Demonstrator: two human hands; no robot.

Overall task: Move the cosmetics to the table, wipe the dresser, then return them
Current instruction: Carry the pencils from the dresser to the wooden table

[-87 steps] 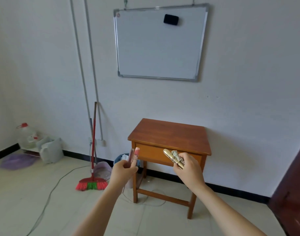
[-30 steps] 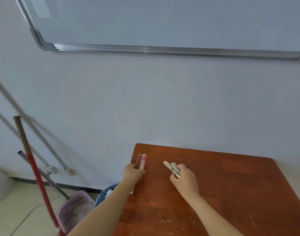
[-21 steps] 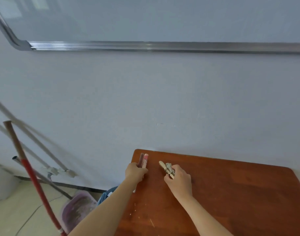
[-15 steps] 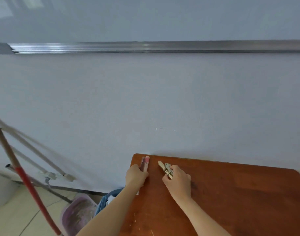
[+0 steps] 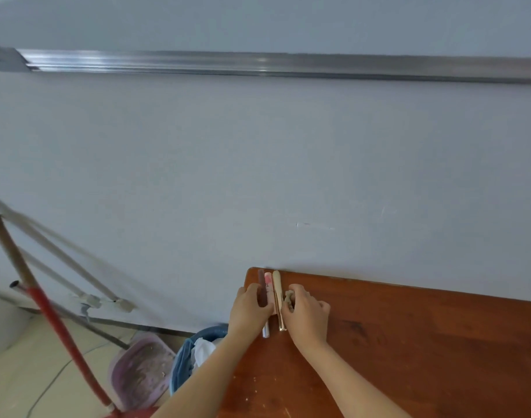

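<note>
A reddish-brown wooden dresser top (image 5: 409, 342) is flecked with pale scratches. On it lie a dark maroon tube (image 5: 260, 279), a white tube with a pink patch (image 5: 268, 284), a pale gold tube (image 5: 277, 283) and a small grey-beige piece (image 5: 288, 297). The plain wall (image 5: 258, 161) is grey-white and the whiteboard frame (image 5: 258, 63) silver. At left are a red-and-brown broom handle (image 5: 56, 324), a lilac plastic dustpan (image 5: 140, 375) and a blue bin (image 5: 181, 366).

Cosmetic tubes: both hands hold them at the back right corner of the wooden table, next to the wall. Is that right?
Wrong corner. The head view shows the cosmetic tubes at the back left corner of the wooden table, next to the wall, with the left hand and right hand holding them.
</note>
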